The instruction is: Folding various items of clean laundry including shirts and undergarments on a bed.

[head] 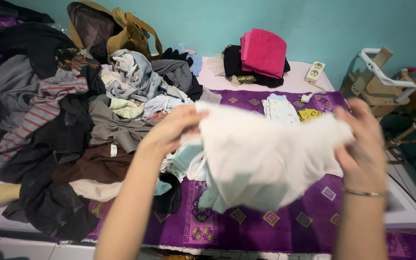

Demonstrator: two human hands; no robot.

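Observation:
A white and pale mint garment (261, 159) is stretched between both hands above a purple patterned cloth (285, 224). My left hand (172, 127) grips its upper left edge. My right hand (362, 144), with a thin bracelet at the wrist, grips its right edge. The garment hangs blurred and hides the cloth behind it.
A big heap of mixed clothes (68, 125) fills the left side. A small folded white patterned piece (279, 108) lies behind the garment. Folded pink and black clothes (261, 55) sit at the back, next to a white power strip (315, 72). A wooden frame (376, 82) stands at right.

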